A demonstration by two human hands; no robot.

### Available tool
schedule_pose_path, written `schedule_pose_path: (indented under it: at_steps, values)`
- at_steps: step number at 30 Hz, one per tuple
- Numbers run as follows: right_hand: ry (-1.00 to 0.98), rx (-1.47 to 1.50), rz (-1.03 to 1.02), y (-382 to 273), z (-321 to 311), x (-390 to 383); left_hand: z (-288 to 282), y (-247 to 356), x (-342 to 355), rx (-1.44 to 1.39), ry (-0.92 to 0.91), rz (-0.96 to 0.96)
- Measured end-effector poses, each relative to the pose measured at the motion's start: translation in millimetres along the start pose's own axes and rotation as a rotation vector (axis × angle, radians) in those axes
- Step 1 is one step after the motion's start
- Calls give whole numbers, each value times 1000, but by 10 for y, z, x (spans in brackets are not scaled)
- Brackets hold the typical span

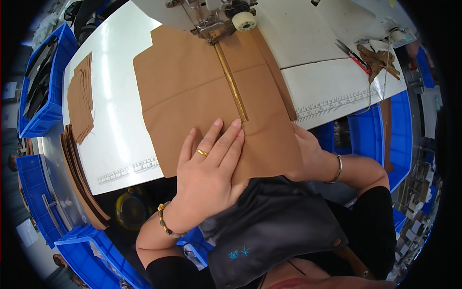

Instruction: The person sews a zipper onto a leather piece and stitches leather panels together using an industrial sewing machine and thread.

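A large brown panel [187, 111], like leather or coated fabric, lies under the sewing machine head [216, 33]. A gold-toothed zipper [231, 82] runs along it from the presser foot toward me. My left hand [211, 164] rests flat on the panel, fingers stretched out, its fingertips beside the zipper's near end. At the panel's right edge is my right hand [310, 154]; its fingers go beneath the panel and are hidden. Part of the panel's near edge hangs past the table edge, over my dark apron [274, 226].
Brown strips [81, 98] lie on the white table [115, 62] at left, with folded brown pieces [79, 183] beside it. Red-handled scissors [353, 55] and brown scraps [378, 62] sit at far right. Blue bins [55, 91] stand around. Rulers [130, 169] line the front edge.
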State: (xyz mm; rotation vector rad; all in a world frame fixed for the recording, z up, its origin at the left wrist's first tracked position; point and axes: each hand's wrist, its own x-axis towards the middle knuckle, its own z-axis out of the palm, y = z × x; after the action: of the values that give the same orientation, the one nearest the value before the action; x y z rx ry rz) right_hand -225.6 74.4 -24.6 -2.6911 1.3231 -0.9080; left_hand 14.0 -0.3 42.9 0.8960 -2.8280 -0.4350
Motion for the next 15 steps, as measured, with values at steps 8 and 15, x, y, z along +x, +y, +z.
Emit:
schedule_pose_path:
  at_steps: [8, 15]
  values:
    - [141, -113, 126, 370, -637, 72, 35, 3, -7, 74, 30, 59]
    - [-54, 194, 0, 278, -229, 427, 150, 7, 72, 102, 131, 61]
